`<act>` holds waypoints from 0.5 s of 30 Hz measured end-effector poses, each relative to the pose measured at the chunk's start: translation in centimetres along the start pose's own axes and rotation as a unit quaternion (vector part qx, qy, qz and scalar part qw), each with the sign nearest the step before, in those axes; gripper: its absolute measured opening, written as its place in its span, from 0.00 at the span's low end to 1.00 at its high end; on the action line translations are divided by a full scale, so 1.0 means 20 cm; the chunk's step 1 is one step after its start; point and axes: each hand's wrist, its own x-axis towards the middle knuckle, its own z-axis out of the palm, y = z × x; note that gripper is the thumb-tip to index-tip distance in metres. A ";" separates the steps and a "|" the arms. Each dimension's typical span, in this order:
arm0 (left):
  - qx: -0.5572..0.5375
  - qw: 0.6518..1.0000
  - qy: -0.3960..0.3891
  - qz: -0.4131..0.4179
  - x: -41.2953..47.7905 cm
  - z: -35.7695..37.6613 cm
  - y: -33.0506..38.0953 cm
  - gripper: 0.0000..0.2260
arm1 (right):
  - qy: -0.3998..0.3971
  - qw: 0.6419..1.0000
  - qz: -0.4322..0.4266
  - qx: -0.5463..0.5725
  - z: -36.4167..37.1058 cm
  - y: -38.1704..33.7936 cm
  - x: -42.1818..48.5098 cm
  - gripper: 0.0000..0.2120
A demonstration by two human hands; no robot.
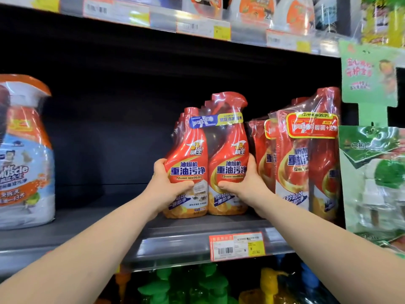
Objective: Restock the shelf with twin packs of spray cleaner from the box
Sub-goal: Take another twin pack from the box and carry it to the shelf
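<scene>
A red twin pack of spray cleaner (pixel 207 159), wrapped in clear film with a blue band across the necks, stands upright on the grey shelf (pixel 87 227). My left hand (pixel 168 185) grips its left bottle, thumb across the label. My right hand (pixel 245 183) grips the right bottle the same way. More red packs stand directly behind it. The box is out of view.
Other red cleaner packs (pixel 304 154) stand close on the right. A white and orange pack (pixel 24 154) sits at the far left, with a wide dark gap between. Green hanging cards (pixel 372 172) cover the right edge. A price tag (pixel 237 246) marks the shelf lip; bottles fill the shelf below.
</scene>
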 end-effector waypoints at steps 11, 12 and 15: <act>0.044 0.999 -0.008 0.023 -0.02 -0.02 -0.01 0.39 | 0.014 0.999 0.006 -0.039 0.02 0.01 0.00 0.57; 0.045 0.999 -0.007 0.023 -0.02 -0.02 -0.01 0.38 | 0.015 0.999 0.007 -0.045 0.02 0.01 0.00 0.57; 0.055 0.998 -0.001 0.020 -0.02 -0.01 -0.01 0.38 | 0.017 0.998 0.010 -0.056 0.02 0.00 -0.02 0.56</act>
